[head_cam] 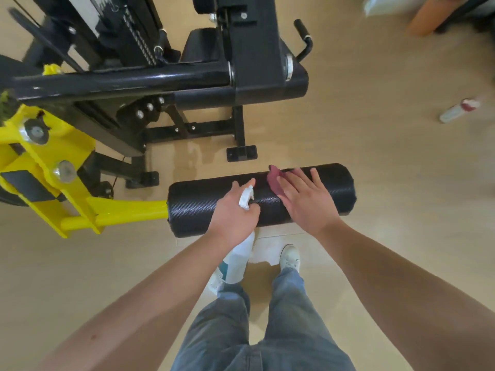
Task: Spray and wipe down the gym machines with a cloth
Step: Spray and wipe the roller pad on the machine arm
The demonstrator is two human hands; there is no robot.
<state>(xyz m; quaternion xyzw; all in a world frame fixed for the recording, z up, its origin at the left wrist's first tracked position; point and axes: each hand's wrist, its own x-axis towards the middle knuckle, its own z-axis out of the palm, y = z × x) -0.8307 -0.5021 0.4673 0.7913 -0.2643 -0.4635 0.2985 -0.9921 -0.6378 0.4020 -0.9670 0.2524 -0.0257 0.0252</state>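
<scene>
A black padded roller (340, 191) juts from a yellow arm (128, 212) of the gym machine, right in front of me. My left hand (233, 215) grips a white spray bottle (238, 261) by its neck, the trigger head above my fingers and the body hanging below my wrist. My right hand (305, 199) lies flat with straight fingers on a dark red cloth (276, 180), pressing it onto the top of the roller.
The machine's black frame (187, 84) and upper black pad (300, 87) stand just beyond the roller. A wet patch (190, 156) shows on the beige floor. Another bottle (458, 111) lies on the floor at the right. My feet stand just under the roller.
</scene>
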